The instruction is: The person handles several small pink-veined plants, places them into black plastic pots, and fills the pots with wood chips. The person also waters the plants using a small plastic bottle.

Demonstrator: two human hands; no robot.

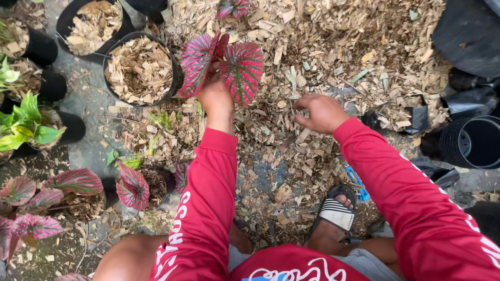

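Left hand is closed around the base of a small plant with red-and-green striped leaves; the plant is held upright just above the ground, its two broad leaves spread to either side of the fingers. Right hand is held loosely curled, palm down, over the heap of wood chips; nothing is seen gripped in it, and contact with the chips cannot be confirmed. Both arms are covered by red sleeves with white lettering.

The held plant is located just beside a black pot filled with wood chips, at the left edge of the heap. A second chip-filled black pot is noted further up and to the left. Potted plants with the same striped leaves are observed at lower left, and green-leaved pots at the left edge. Empty black pots are stacked at the right. A sandalled foot is planted on the chips below the right hand, with a blue object just beside it.
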